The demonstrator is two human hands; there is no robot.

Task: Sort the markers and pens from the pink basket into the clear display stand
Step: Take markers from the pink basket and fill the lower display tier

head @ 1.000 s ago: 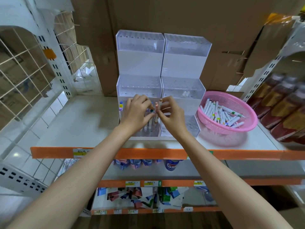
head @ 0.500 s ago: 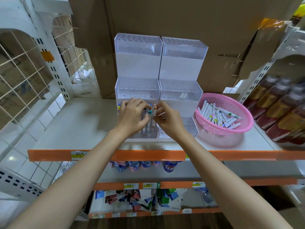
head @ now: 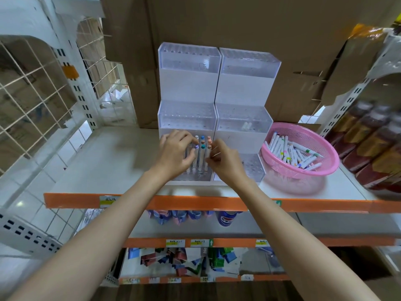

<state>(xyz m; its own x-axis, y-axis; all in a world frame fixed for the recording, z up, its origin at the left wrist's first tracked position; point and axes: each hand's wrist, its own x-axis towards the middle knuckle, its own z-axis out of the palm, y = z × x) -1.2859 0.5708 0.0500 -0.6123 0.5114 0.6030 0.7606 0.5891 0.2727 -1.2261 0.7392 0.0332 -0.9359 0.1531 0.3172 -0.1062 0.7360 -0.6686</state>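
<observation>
Head view: under the forearms, lower shelves hold coloured packets. On the orange-edged white shelf, the left grip curls round upright white markers in the lowest tier of the clear tiered display stand, hiding some. The right grip pinches the peach-capped marker. Just right, the pink plastic basket holds loose markers. Brown cardboard boxes stand behind.

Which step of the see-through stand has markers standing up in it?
The bottom-left step, where the markers stand upright in its holes. Every other step has none standing.
</observation>
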